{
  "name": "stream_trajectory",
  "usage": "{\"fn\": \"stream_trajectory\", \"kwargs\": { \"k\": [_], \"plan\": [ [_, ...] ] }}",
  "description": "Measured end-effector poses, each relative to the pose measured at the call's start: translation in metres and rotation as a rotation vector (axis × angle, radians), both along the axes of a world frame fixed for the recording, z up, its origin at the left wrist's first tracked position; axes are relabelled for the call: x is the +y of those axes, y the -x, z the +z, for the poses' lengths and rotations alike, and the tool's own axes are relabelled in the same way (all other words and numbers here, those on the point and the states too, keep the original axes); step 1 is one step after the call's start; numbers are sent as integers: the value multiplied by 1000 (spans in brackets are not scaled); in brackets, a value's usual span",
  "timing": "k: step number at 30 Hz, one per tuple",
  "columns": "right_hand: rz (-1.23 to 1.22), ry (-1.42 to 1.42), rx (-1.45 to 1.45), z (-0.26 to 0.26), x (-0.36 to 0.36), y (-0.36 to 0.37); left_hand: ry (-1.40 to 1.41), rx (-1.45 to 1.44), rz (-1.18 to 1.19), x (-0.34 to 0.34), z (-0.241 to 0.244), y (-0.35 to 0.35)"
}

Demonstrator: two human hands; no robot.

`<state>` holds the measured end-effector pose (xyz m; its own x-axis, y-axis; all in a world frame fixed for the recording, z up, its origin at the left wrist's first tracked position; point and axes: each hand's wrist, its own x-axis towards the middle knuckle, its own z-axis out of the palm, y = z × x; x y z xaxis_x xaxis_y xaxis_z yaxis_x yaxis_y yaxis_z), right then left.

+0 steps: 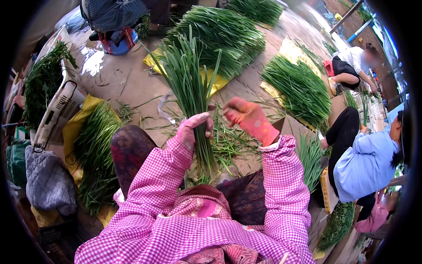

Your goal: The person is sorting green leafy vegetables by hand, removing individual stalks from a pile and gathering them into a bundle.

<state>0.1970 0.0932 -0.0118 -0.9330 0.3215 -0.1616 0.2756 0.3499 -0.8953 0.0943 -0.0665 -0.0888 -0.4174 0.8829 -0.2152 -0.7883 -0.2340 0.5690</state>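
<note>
My left hand [195, 129], in a dusty pinkish glove, is wrapped around a bunch of long green leaves that look like garlic chives [191, 79]. The bunch stands nearly upright, leaf tips away from me and pale stem ends above the floor between my legs. To its right, clear of the stems, my right hand [252, 119] hovers in an orange-pink knit glove. Its fingers are curled and blurred, so whether something small is pinched there is hidden. Loose trimmed leaves [230, 145] litter the floor beneath both hands.
A large chive pile [221, 39] lies ahead on yellow sheeting [214, 81]. More piles lie right [296, 87] and left [97, 151]. A white plastic crate [62, 105] holds greens. A cardboard box [290, 123] stands near my right arm. Co-workers [366, 161] sit at the right.
</note>
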Motion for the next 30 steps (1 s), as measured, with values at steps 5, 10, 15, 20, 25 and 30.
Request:
{"fn": "stream_trajectory", "kwargs": {
  "k": [5,10,15,20,25,30],
  "plan": [
    [-262,-418,300,-3,18,4,-14,28,-126,4,1,-11],
    [-221,-680,246,-1,14,6,-10,68,-219,3,8,-17],
    [-111,-904,64,-2,17,0,-22,92,-224,3,14,-19],
    [-132,-693,-35,-2,27,-4,21,72,-167,3,8,-17],
    [-280,-92,-112,16,30,-4,56,30,-88,0,-2,-18],
    [-571,-107,315,-2,61,-4,115,46,-95,1,0,-19]
  ]
}}
